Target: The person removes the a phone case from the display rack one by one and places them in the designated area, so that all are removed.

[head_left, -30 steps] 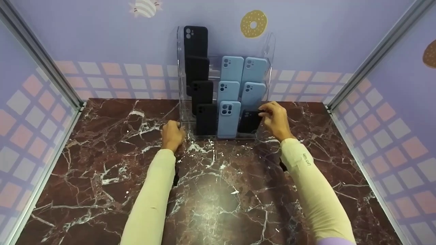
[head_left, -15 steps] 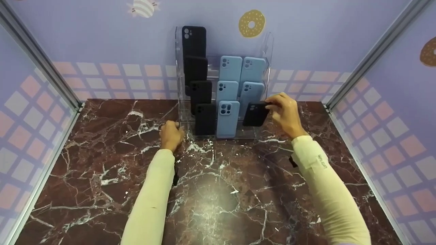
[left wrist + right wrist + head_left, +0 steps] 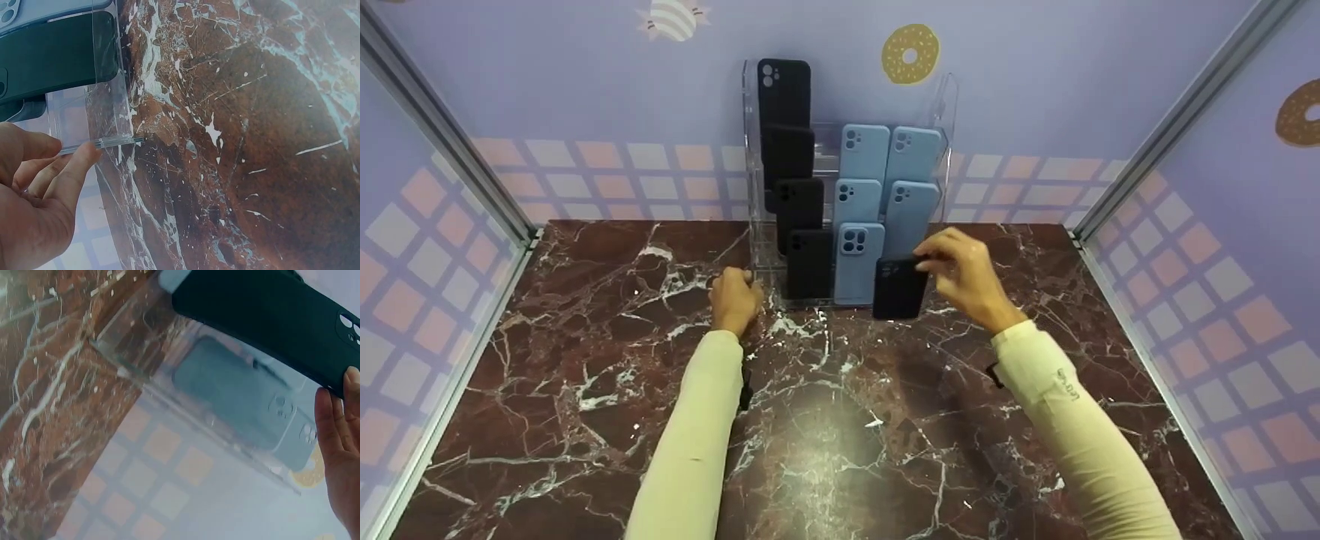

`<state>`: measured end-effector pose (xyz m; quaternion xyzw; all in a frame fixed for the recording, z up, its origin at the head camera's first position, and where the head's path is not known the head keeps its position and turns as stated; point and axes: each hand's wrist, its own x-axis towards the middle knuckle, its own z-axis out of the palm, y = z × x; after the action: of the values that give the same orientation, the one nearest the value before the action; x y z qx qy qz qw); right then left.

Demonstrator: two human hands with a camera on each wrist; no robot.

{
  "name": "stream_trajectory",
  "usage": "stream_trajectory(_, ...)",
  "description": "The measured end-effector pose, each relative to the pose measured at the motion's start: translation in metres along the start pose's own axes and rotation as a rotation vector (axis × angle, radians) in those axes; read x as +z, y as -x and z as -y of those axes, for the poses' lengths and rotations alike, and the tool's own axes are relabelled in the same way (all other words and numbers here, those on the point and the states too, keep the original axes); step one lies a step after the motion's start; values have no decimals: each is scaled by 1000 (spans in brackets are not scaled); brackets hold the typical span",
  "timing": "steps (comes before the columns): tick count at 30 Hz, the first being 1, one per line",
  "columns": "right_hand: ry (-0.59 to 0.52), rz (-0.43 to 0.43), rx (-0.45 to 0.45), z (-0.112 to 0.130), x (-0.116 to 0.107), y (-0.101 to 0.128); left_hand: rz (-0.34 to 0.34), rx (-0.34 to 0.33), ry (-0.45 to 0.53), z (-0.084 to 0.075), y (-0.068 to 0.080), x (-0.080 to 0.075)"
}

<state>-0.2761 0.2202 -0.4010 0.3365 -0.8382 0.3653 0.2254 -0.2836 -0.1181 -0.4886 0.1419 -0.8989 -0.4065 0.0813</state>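
Observation:
A clear acrylic stand [image 3: 949, 105] at the back of the marble table [image 3: 840, 450] holds a column of black phone cases [image 3: 810, 262] on its left and two columns of blue cases [image 3: 855, 259] beside it. My right hand [image 3: 928, 262] pinches a loose black case [image 3: 898, 294] by its top end, just in front of the stand's lower right. In the right wrist view the same black case [image 3: 264, 312] runs across the top, with my fingers [image 3: 340, 439] at its camera end. My left hand [image 3: 735, 296] grips the stand's left front corner; its fingertips [image 3: 84, 154] pinch the clear wall [image 3: 107, 112].
Purple patterned walls with metal corner posts [image 3: 442, 127] close in the table on three sides. The marble surface runs wide in front of the stand, between my two sleeves [image 3: 697, 435].
My right hand lifted the black case out of the stand's front right slot, then brought it down and left in front of the stand. The left hand stayed at the corner.

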Motion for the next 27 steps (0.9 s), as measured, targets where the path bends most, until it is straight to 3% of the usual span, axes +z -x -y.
stream_trajectory(17, -215, 232, 278, 12, 67, 27, -5, -31, 1, 0, 0, 1)
stream_trajectory(27, -185, 317, 414, 7, 96, 29, 9, -30, -5, -1, -2, 1)
